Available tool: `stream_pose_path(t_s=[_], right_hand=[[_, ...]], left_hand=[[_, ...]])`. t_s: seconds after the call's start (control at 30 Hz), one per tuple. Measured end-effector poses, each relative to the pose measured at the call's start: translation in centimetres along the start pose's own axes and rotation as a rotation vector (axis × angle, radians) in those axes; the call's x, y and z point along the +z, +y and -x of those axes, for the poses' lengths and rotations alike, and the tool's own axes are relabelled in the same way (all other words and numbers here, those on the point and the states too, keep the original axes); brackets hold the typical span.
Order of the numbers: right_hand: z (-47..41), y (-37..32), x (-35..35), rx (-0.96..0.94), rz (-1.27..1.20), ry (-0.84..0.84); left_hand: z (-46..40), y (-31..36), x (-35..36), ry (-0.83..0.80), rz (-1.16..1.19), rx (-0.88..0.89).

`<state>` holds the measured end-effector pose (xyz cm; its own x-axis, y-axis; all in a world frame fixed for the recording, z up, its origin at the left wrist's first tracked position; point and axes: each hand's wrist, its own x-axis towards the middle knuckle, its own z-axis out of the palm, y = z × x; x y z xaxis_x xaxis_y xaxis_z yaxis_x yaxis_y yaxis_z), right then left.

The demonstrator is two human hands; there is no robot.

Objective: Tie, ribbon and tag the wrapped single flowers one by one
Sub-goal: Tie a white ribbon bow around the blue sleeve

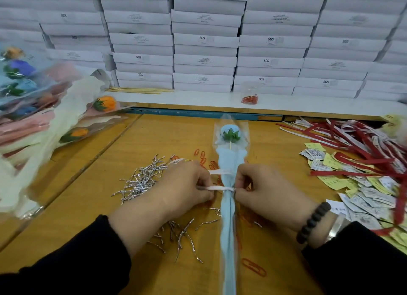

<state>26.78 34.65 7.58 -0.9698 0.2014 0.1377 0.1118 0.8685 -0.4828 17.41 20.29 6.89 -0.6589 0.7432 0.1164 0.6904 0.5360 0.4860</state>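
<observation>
A single wrapped flower (229,206) lies lengthwise on the wooden table, its pale blue bud (229,131) with green leaves pointing away from me, in light blue paper and clear film. A white ribbon (217,188) circles its narrow waist. My left hand (182,189) pinches the ribbon's end on the left of the stem. On the right side, my right hand (264,189) pinches the ribbon at the knot. Silver twist ties (143,180) lie scattered left of my hands.
Wrapped flowers (55,118) are heaped at the left. Red and white ribbons (356,145) and paper tags (363,189) cover the right side. Red paper clips (203,158) lie around the stem, with more in a clump (249,99) on the white ledge. White boxes (204,41) are stacked behind.
</observation>
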Motion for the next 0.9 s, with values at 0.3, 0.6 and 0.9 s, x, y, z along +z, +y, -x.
stream_pose_path(t_s=[0.3, 0.6, 0.9], right_hand=[[-0.4, 0.7, -0.8, 0.03, -0.163, 0.021], [-0.3, 0.6, -0.6, 0.016, -0.179, -0.011], [-0.2, 0.4, -0.6, 0.022, -0.314, -0.041]], left_hand=[[0.1, -0.5, -1.7, -0.033, 0.482, 0.022], [0.5, -0.2, -2.6, -0.142, 0.708, 0.043], [-0.4, -0.9, -0.7, 0.122, -0.062, -0.117]])
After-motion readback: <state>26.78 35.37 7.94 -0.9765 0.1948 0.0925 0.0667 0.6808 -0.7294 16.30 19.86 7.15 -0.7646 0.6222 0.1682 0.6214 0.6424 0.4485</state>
